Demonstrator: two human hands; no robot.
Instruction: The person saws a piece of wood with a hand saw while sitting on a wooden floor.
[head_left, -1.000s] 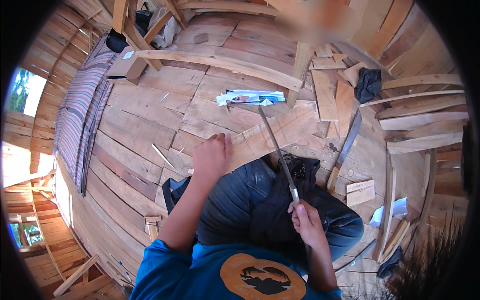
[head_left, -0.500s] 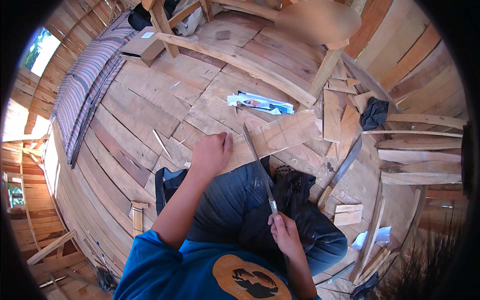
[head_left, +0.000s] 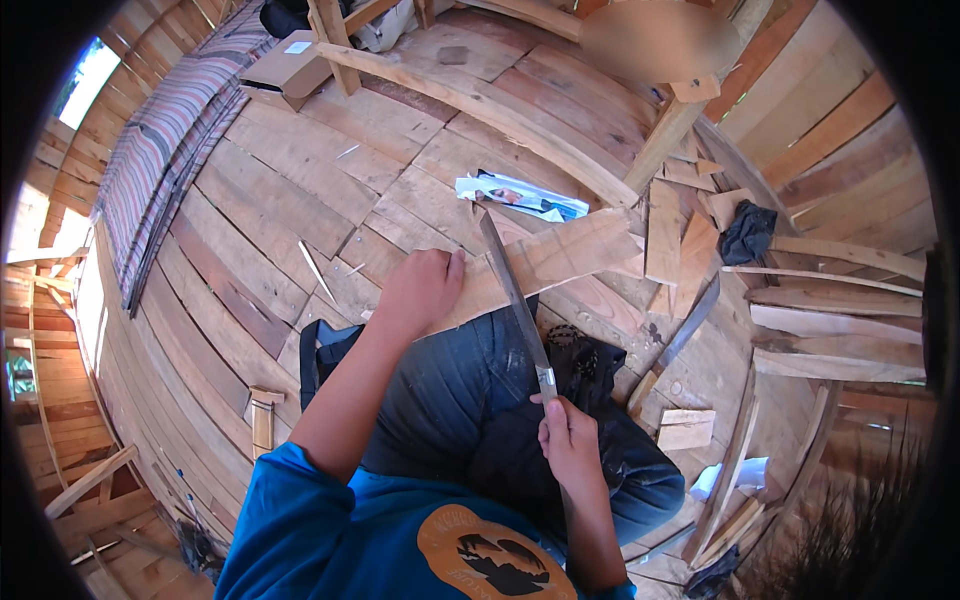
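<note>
My left hand (head_left: 420,290) is closed around the left end of a pale wooden board (head_left: 570,255), which slants up to the right across my lap. In my right hand (head_left: 570,440) is the handle of a machete (head_left: 515,300), gripped just below its silvery collar. The long narrow blade points up and away from me and crosses over the board right of my left hand. Whether the blade touches the board is hard to tell. Most of the handle is hidden by my fingers and forearm.
Another machete (head_left: 688,325) lies on the plank floor to the right, near offcuts (head_left: 686,428) and a black bag (head_left: 748,232). A crumpled printed wrapper (head_left: 522,195) lies ahead. Beyond stand a wooden frame rail (head_left: 480,105) and a cardboard box (head_left: 287,72). A striped mat (head_left: 180,150) is at left.
The machete blade has turned slightly, showing more of its flat side, and its tip sits a little farther left. My left hand keeps its hold on the board. The whole view has shifted slightly.
</note>
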